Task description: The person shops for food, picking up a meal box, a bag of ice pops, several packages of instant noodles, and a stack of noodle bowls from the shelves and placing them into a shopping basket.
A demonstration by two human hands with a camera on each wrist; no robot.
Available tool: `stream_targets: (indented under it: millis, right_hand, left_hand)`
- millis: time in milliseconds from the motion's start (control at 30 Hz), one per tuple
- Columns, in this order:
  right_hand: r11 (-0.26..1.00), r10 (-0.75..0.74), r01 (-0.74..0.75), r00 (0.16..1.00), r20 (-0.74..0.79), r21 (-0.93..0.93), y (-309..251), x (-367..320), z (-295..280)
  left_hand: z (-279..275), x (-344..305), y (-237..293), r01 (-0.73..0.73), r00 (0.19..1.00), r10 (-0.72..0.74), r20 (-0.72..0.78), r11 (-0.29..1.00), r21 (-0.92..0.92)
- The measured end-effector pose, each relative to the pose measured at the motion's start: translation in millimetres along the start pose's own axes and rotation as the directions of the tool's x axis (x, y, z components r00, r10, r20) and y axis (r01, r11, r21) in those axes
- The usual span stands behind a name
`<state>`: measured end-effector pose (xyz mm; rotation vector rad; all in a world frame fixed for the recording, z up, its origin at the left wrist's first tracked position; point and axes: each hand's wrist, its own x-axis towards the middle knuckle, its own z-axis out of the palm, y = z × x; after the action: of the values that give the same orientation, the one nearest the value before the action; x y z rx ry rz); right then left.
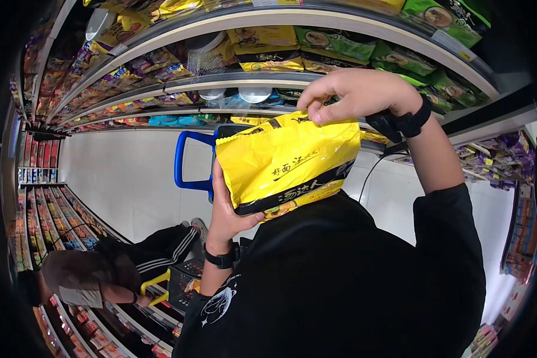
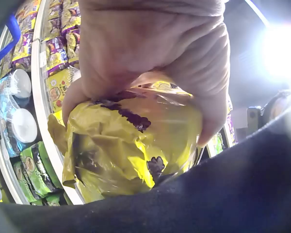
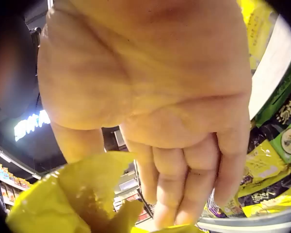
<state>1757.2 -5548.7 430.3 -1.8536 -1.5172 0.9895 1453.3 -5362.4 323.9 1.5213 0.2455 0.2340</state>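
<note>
A plump yellow noodle pack (image 1: pixel 292 161) with a black band and Chinese lettering is held up in front of the chest. My left hand (image 1: pixel 228 206) grips its left end, with the thumb on the lower front and the other fingers mostly hidden behind. In the left wrist view, that hand (image 2: pixel 155 53) spans the crinkled yellow wrapper (image 2: pixel 136 131). My right hand (image 1: pixel 358 95) is at the upper right corner, its thumb against the wrapper's top edge. From the right wrist, the right hand's fingers (image 3: pixel 184 170) look loosely extended and the thumb tip is hidden by the wrapper.
Shelves (image 1: pixel 340 21) of yellow and green noodle packs run along the aisle. A blue-handled basket or cart (image 1: pixel 179 161) is just beyond the pack. Another person (image 1: pixel 89 268), with a yellow-handled basket (image 1: pixel 158 289), is near the opposite shelves. Pale floor (image 1: pixel 131 173) lies between.
</note>
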Motion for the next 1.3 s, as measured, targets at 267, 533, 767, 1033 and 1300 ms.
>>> stream_targets:
  millis: [267,533,767,1033,1300]
  right_hand:
    - [0.994,-0.106,0.096,0.963,0.249,0.049,-2.4,22.6,0.4]
    - [0.900,-0.378,0.419,0.888,0.264,-0.119,20.4,63.8,15.9]
    - [0.901,-0.422,0.433,0.885,0.197,-0.012,18.8,80.4,22.7]
    - [0.891,-0.223,0.264,0.963,0.151,-0.369,17.7,105.1,81.0]
    - [0.798,0.136,-0.173,0.985,-0.108,-0.577,55.2,173.0,166.9]
  left_hand:
    - [14.1,3.7,8.2,0.013,0.999,-0.014,-0.034,1.000,-0.024]
    - [12.8,9.0,16.3,0.015,0.998,-0.010,-0.061,0.996,0.085]
    - [-15.0,3.0,-23.1,0.023,0.999,-0.019,-0.030,0.989,0.144]
    - [-137.0,-5.2,-98.1,0.304,0.807,0.068,-0.587,0.804,0.511]
    - [-311.0,44.4,-146.4,0.338,0.749,0.358,-0.558,0.518,0.786]
